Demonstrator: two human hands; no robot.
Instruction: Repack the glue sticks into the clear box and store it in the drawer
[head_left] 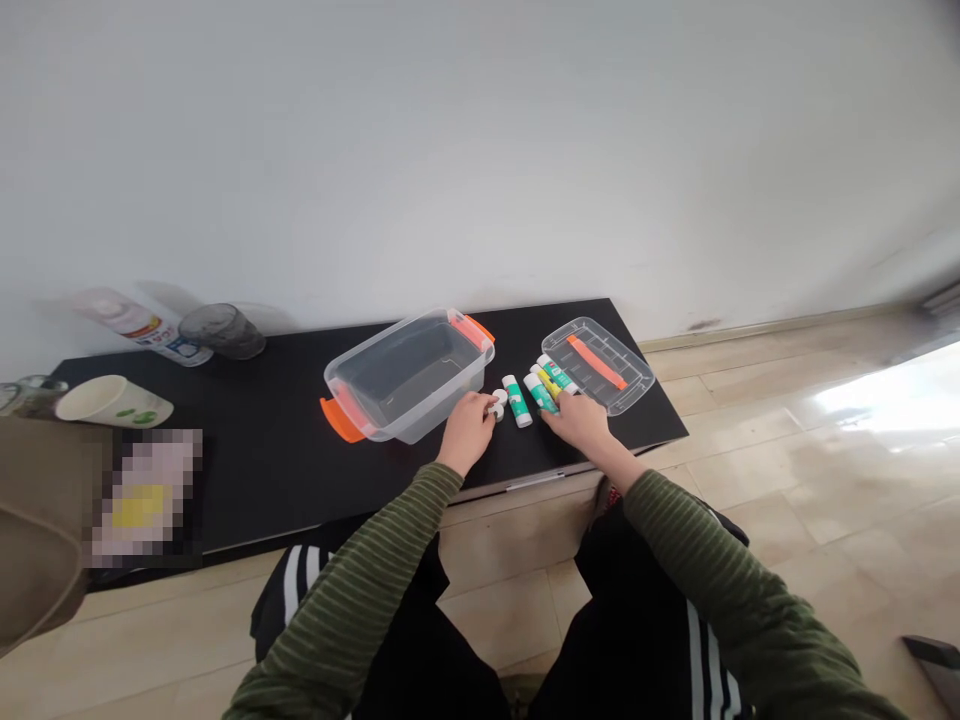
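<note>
My left hand (469, 430) is closed at the near right corner of the clear plastic box (424, 430). Two round white ends (499, 402) show at its fingertips; they look like glue-stick ends, and the rest is hidden by the fingers. A green and white glue stick (517, 402) lies on the table between my hands. My right hand (579, 422) curls over the lower ends of several glue sticks (541, 393), one of them with a yellow label (553, 380). Under and beside these lies the clear box lid (634, 380) with its orange handle (598, 362).
Everything rests on a black tabletop (277, 450) against a white wall. To the left are a spray can (161, 335), a dark glass (223, 332) and a paper cup (116, 402). A brown-clothed part of another person (45, 520) is at the far left.
</note>
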